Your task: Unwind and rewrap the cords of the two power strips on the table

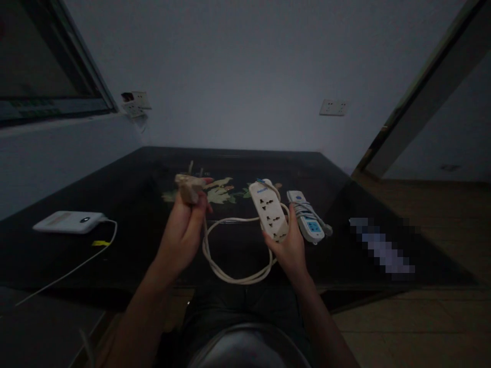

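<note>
My left hand is closed around a cream plug, held up with its metal prongs pointing away from me. My right hand grips the near end of a cream power strip, raised a little above the dark table. The strip's cream cord hangs in a loop between both hands, down to the table's near edge. Just right of my right hand lies a second, smaller white and blue power strip with its cord wound around it.
A white flat device with a white cable lies on the table at the left. Wall sockets sit on the far wall, more sockets in the left corner. A blurred patch lies on the table's right side.
</note>
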Demonstrator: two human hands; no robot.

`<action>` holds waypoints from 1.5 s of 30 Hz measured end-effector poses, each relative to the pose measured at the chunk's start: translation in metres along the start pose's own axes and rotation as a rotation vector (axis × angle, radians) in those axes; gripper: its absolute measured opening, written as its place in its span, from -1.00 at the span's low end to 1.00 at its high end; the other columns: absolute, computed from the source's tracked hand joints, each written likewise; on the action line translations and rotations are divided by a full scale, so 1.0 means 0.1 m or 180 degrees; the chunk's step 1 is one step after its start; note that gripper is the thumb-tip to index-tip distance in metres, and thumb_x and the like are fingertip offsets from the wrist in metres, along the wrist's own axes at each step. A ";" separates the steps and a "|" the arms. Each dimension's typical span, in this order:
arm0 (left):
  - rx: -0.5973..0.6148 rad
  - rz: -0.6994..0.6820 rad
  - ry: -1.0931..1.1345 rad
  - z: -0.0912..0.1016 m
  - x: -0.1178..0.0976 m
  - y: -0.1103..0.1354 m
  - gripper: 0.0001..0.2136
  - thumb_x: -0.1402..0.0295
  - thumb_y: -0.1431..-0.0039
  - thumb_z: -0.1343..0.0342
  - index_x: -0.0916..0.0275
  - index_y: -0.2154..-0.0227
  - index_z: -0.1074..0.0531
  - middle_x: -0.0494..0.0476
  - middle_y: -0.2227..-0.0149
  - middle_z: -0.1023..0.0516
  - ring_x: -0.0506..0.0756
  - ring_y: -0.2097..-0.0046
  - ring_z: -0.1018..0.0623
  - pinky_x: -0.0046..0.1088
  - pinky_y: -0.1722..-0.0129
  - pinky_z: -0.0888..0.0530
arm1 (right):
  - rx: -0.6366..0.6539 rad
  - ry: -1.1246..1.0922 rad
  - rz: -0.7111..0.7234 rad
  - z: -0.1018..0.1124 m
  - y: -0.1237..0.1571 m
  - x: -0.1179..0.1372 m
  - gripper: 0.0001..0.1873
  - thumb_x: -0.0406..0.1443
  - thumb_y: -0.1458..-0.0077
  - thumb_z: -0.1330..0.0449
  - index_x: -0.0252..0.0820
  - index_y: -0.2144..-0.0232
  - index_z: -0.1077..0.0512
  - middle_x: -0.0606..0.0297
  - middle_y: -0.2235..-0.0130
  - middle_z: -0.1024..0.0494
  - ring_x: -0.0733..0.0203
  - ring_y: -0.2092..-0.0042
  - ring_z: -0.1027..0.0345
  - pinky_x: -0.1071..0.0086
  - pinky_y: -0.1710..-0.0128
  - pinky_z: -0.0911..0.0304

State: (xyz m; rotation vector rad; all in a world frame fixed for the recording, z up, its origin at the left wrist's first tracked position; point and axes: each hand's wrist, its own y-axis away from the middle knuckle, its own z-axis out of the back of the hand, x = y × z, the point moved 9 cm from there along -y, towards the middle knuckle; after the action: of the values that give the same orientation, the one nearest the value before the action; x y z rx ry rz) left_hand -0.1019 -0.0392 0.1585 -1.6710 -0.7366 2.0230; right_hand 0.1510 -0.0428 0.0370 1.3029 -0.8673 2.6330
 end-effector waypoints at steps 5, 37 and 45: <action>0.0562 -0.0077 -0.0293 -0.38 -0.02 -0.04 -0.77 0.29 -0.29 0.07 0.26 0.12 -0.39 0.09 0.30 -0.47 0.04 0.33 -0.46 -0.43 0.27 -0.39 | 0.0077 0.0188 -0.0112 -0.09 0.05 0.05 0.01 -0.17 0.07 -0.26 -0.20 -0.33 0.14 0.00 -0.13 -0.36 -0.14 -0.11 -0.29 0.04 -0.04 -0.24; 0.2458 -0.0188 -0.1560 -1.30 0.98 0.40 -0.57 0.40 -0.31 0.21 0.22 -0.23 -0.09 0.29 -0.04 -0.33 0.16 -0.03 -0.41 -0.26 -0.04 -0.36 | 0.0456 -0.1592 -0.0419 -0.38 0.08 -0.14 -0.29 -0.22 -0.04 -0.12 -0.27 -0.22 -0.09 -0.03 -0.17 -0.34 0.04 -0.18 -0.26 0.10 -0.13 -0.22; 0.2610 -0.0242 -0.2467 -1.29 1.06 0.30 -0.56 0.36 -0.30 0.17 0.11 -0.23 -0.12 0.29 -0.06 -0.31 0.20 0.10 -0.52 -0.28 0.12 -0.43 | 0.0507 -0.2387 -0.0534 -0.36 0.06 -0.19 -0.28 -0.24 -0.05 -0.11 -0.21 -0.26 -0.04 -0.02 -0.08 -0.45 0.01 -0.10 -0.36 0.08 -0.01 -0.34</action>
State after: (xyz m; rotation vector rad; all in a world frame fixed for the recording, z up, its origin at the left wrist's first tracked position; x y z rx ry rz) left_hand 0.0044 0.0207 0.0410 -0.3913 -0.1008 2.4216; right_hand 0.1357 -0.0256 0.0032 2.3468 -0.5585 2.1047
